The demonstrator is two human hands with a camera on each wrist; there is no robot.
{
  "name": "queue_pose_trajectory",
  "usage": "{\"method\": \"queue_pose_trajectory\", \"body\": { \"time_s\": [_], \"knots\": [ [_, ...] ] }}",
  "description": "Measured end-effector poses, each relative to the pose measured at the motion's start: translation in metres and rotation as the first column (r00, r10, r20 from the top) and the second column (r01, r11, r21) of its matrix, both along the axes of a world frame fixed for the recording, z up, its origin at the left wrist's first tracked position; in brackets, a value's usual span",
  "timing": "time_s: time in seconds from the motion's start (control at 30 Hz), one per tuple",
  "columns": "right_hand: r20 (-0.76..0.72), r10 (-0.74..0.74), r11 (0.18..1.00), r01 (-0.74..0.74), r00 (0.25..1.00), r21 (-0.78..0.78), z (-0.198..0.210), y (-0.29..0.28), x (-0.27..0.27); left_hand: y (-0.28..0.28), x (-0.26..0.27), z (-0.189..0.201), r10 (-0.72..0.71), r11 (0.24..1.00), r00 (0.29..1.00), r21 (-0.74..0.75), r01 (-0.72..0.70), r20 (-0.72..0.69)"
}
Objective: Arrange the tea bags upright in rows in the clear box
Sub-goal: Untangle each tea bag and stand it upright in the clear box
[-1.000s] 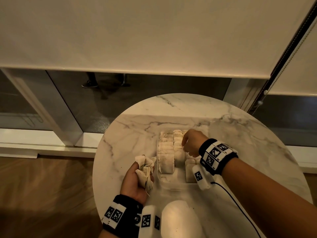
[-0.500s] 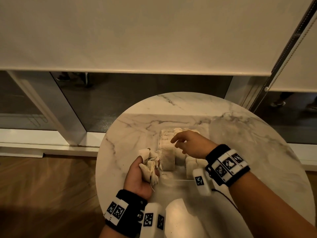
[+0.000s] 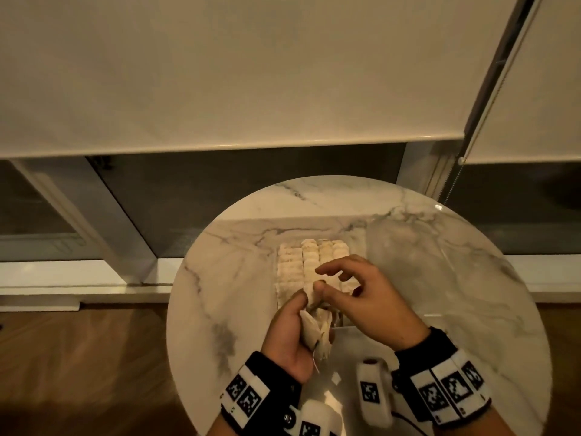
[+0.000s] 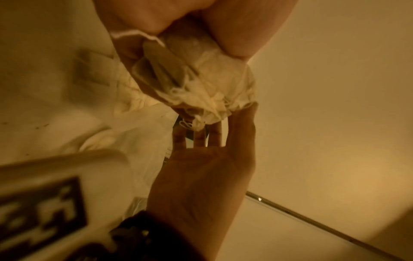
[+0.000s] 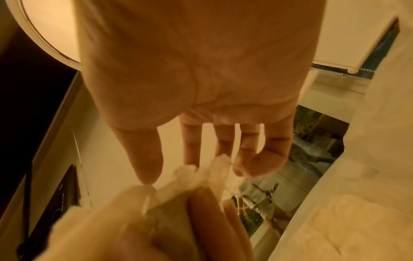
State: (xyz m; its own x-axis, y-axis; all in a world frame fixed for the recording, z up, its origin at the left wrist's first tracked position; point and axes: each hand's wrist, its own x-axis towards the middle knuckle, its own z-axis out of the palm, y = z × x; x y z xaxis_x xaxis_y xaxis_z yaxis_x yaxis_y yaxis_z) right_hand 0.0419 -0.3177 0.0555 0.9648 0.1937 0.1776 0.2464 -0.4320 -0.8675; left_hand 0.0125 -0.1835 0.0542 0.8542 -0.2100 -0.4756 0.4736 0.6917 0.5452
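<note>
Rows of pale tea bags (image 3: 309,259) stand upright in the clear box (image 3: 278,286) on the round marble table (image 3: 440,278). My left hand (image 3: 289,328) grips a loose bunch of tea bags (image 3: 317,335) at the box's near end. The left wrist view shows that bunch (image 4: 201,84) up close, crumpled, with strings hanging below my left fingers (image 4: 156,17). My right hand (image 3: 361,297) reaches over the box to the top of the bunch. Its fingers are spread and nearly straight. Its thumb (image 5: 147,176) touches a bag's edge (image 5: 185,171).
Behind the table are a lowered roller blind (image 3: 251,73), its bead cord (image 3: 452,184) at the right, and dark window glass. Wooden floor (image 3: 78,357) lies to the left below the table's edge. Bare marble lies right and left of the box.
My right hand has left the rows in the box and come back to the bunch. My left hand has moved right with the bunch, up to the box's near end.
</note>
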Motion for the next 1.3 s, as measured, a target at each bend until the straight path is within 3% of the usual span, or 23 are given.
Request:
{"method": "queue_pose_trajectory", "body": {
  "time_s": [0.13,0.27,0.43,0.6,0.83,1.03,1.17,1.3],
  "knots": [
    [0.027,0.051,0.998,-0.051,0.998,-0.03,0.003,-0.006,-0.003,-0.009,-0.004,-0.001,-0.024,0.997,0.999,0.069,0.026,-0.024],
    [0.034,0.059,0.997,-0.061,0.998,0.041,0.008,-0.014,-0.008,-0.009,-0.001,-0.013,-0.013,0.993,0.999,0.116,0.018,-0.047],
    [0.047,0.018,0.979,-0.027,0.999,0.201,0.016,-0.023,-0.014,-0.018,0.001,-0.014,-0.059,0.996,0.995,0.056,0.064,-0.083],
    [0.043,-0.068,0.885,0.041,0.997,0.464,0.022,-0.028,-0.012,-0.02,-0.001,-0.016,-0.148,0.988,0.982,0.026,0.152,-0.121],
    [-0.194,-0.118,0.742,0.216,0.974,0.634,0.023,-0.029,-0.009,-0.008,0.006,-0.022,-0.136,0.991,0.981,-0.006,0.136,-0.137],
    [-0.207,-0.135,0.727,0.239,0.969,0.643,0.02,-0.026,-0.005,0.015,0.016,-0.028,-0.04,0.999,0.995,0.019,0.042,-0.092],
    [-0.147,-0.228,0.77,0.271,0.962,0.577,0.012,-0.025,0.003,0.039,0.024,-0.033,-0.012,1.0,0.998,0.028,0.014,-0.069],
    [-0.117,-0.286,0.827,0.307,0.951,0.47,-0.001,-0.021,0.016,0.07,0.03,-0.041,0.11,0.993,0.99,0.053,-0.106,-0.083]
  ]
}}
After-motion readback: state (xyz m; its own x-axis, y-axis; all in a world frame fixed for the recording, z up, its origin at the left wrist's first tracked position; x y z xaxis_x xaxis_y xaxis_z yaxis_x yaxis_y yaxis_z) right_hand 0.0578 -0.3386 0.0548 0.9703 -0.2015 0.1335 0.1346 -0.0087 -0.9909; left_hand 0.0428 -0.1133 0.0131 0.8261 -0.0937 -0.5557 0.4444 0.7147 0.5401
